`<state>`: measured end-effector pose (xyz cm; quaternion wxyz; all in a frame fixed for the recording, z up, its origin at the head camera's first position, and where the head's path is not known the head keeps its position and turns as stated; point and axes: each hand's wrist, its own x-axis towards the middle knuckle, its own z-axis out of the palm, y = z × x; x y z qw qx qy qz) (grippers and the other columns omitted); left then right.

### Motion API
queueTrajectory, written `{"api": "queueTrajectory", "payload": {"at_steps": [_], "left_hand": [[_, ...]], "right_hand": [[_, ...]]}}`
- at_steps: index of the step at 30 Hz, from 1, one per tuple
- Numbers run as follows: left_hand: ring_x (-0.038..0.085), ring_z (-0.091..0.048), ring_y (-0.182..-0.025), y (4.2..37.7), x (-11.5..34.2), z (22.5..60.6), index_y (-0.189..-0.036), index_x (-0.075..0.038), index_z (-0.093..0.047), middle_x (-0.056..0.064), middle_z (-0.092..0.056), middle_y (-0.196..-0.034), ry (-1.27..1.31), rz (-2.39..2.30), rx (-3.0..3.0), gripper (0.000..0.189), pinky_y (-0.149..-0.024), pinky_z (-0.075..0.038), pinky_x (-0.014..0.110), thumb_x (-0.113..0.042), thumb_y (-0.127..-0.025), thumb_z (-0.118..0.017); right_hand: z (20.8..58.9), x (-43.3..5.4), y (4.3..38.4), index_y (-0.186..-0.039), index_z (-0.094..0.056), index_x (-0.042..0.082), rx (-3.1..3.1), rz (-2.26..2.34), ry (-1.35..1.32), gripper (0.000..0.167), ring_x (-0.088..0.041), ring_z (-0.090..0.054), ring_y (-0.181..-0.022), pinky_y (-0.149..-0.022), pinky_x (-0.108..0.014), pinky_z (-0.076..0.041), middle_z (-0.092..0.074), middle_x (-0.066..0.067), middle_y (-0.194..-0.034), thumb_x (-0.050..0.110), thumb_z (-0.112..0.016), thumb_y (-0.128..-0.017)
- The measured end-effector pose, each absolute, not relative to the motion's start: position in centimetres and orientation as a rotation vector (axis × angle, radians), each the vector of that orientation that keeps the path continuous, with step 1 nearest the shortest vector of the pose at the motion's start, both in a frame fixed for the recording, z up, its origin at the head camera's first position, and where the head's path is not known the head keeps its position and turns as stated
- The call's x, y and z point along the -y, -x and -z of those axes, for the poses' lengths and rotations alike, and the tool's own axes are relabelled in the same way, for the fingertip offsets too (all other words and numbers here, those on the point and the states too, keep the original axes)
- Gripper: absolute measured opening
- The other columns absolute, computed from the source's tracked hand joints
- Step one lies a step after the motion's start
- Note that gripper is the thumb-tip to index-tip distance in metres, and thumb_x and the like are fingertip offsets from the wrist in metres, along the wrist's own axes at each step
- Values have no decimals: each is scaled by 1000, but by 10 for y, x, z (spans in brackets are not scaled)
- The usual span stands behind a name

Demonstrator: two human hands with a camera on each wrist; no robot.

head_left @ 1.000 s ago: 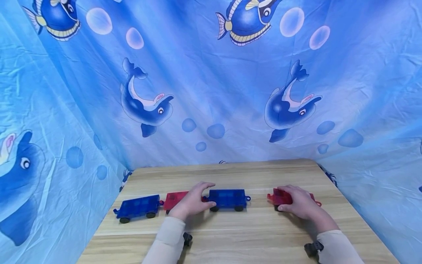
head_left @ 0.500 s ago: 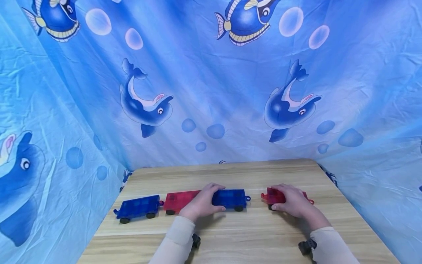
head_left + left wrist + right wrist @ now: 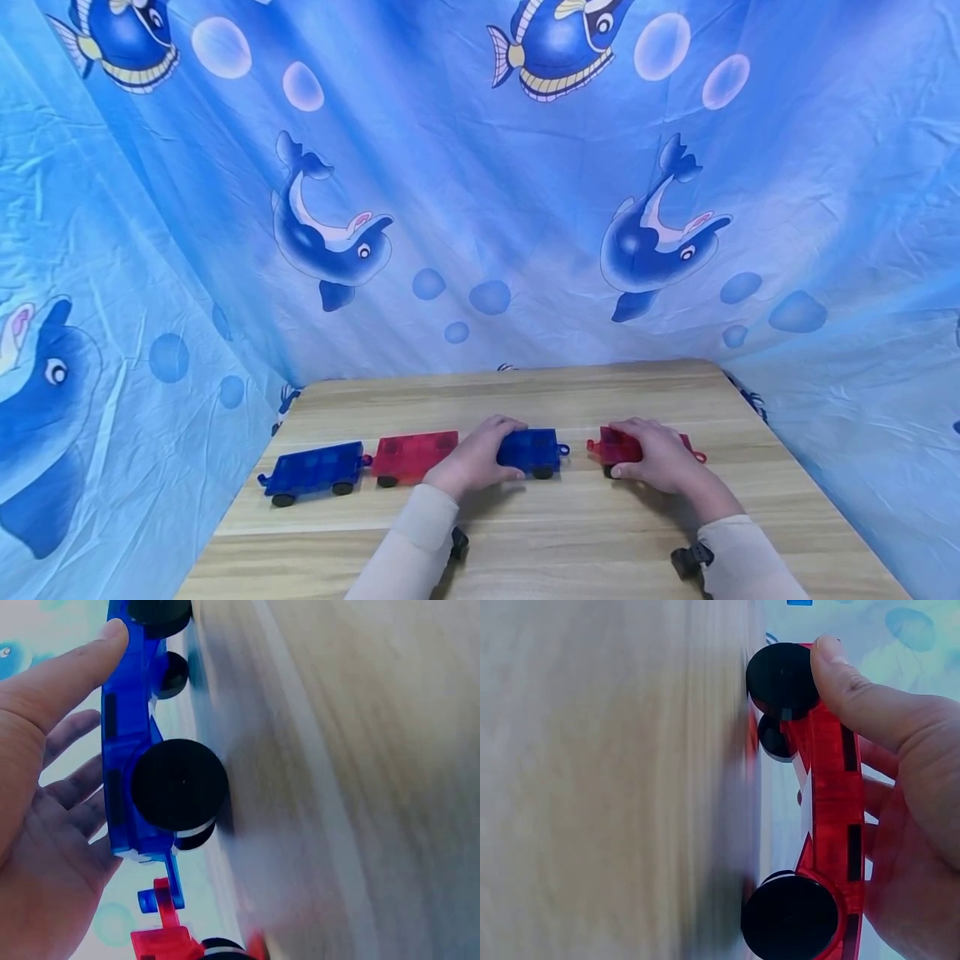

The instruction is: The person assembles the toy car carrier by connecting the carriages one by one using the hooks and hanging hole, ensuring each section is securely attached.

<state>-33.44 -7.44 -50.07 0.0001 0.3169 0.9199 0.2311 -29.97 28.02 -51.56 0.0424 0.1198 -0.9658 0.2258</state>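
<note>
My left hand [image 3: 476, 458] grips a blue toy train car [image 3: 532, 450], thumb on its near side and fingers behind it. In the left wrist view, the blue car's hook [image 3: 148, 901] meets the red loop [image 3: 165, 894] of the car behind. That red car [image 3: 412, 454] is joined on its left to another blue car [image 3: 315, 471]. A separate red toy car [image 3: 621, 447] is held by my right hand [image 3: 660, 454], its thumb near a black wheel [image 3: 784, 679]. A short gap parts this car's hook [image 3: 592, 447] from the blue car's loop [image 3: 564, 450].
The cars stand in a row across a light wooden table [image 3: 540, 542]. A blue cloth [image 3: 480, 208] printed with dolphins and fish hangs behind and along both sides. Small black cameras [image 3: 686, 562] are strapped at the wrists.
My right hand has slid the red car leftwards, narrowing the gap to the blue car. My left hand has moved right, further over the blue car, uncovering more of the red car behind.
</note>
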Motion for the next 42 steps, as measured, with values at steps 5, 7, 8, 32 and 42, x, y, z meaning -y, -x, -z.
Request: {"api": "queueTrajectory", "payload": {"at_steps": [5,7,8,32,42], "left_hand": [[24,-50,-139,335,69,500,-154,-24,-53,-1,-53,-151,-953,-683,-2883,78,-110,-48,47,-44,-86,-87],[25,-49,-140,334,67,499,-154,-25,-53,0,-53,-151,-951,-655,-2888,78,-110,-48,48,-45,-86,-87],[26,-49,-140,334,66,499,-154,-25,-53,1,-53,-151,-953,-638,-2889,78,-111,-47,48,-45,-86,-87],[21,-53,-130,326,60,502,-150,-30,-57,-3,-54,-141,-928,-698,-2850,67,-102,-54,42,-39,-90,-85],[22,-52,-134,320,55,500,-150,-31,-57,-3,-54,-144,-911,-725,-2847,67,-104,-53,44,-40,-89,-85]], "right_hand": [[514,-277,298,-150,-58,16,2956,-688,-374,83,-43,-50,-135,-110,-71,-33,-59,-13,-146,45,-91,-80],[514,-275,297,-151,-58,17,2961,-696,-375,83,-42,-50,-136,-110,-70,-33,-59,-12,-146,44,-91,-80],[514,-274,296,-151,-58,17,2963,-701,-375,83,-42,-50,-136,-110,-71,-33,-59,-12,-146,45,-91,-79],[515,-269,289,-149,-60,18,2949,-701,-437,85,-38,-55,-131,-111,-69,-32,-63,-6,-140,46,-93,-76],[516,-268,289,-149,-60,20,2952,-719,-446,86,-34,-55,-129,-110,-68,-34,-64,-2,-139,48,-93,-75]]}}
